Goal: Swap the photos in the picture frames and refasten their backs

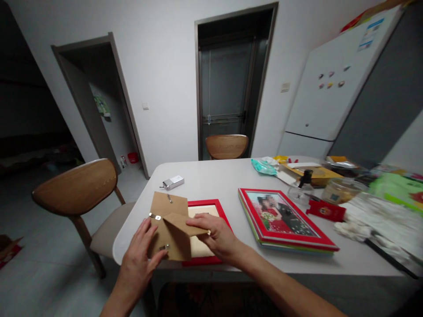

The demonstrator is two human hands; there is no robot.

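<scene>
Here, brown backing board (pixel 175 244) between the hands (pixel 140 246) (pixel 216 231) — flap (pixel 180 222) in the right

Backing board (pixel 174 206) I'm touching with my left hand (pixel 140 246): matt, smooth, fibreboard look. Stand flap (pixel 178 222) in my right hand (pixel 211 233): same matt board. Clips (pixel 157 217): shiny metal. Red frame (pixel 206 202): smooth, can't tell plastic or painted wood. Surface (pixel 211 178): smooth, faint sheen. Chair back (pixel 77 187): grained wood, slight gloss. Teal packet (pixel 263 167): crinkled, glossy plastic film.
</scene>
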